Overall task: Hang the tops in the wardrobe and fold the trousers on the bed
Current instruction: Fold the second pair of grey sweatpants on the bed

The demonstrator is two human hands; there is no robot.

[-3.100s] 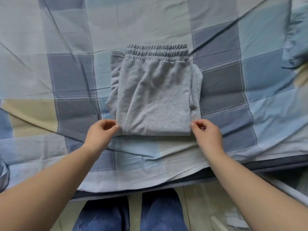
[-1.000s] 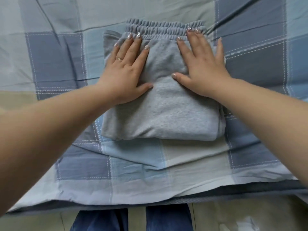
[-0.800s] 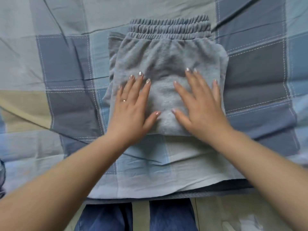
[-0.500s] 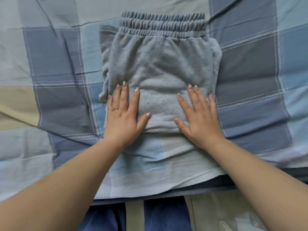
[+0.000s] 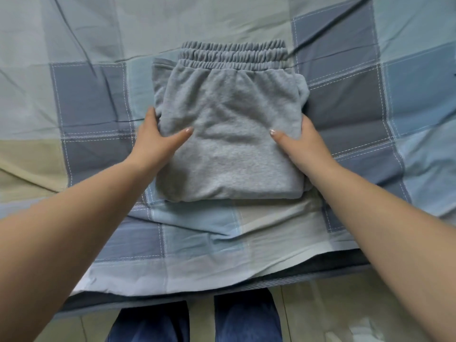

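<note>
Both grips on the folded grey trousers (image 5: 229,134): left hand (image 5: 158,141) clamps the left edge, thumb on top, fingers tucked under; right hand (image 5: 299,141) mirrors it on the right edge. Trousers are a compact stack, elastic waistband (image 5: 234,55) at the far end, lying on the checked bedsheet (image 5: 98,99) near the bed's front edge. Person's blue jeans (image 5: 246,319) show below the edge.

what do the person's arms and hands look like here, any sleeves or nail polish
Both forearms are bare, with no sleeves in view. The left hand and right hand each show a thumbnail with pale, glossy polish. No watch or bracelet shows on either wrist. The other fingers are hidden.
</note>
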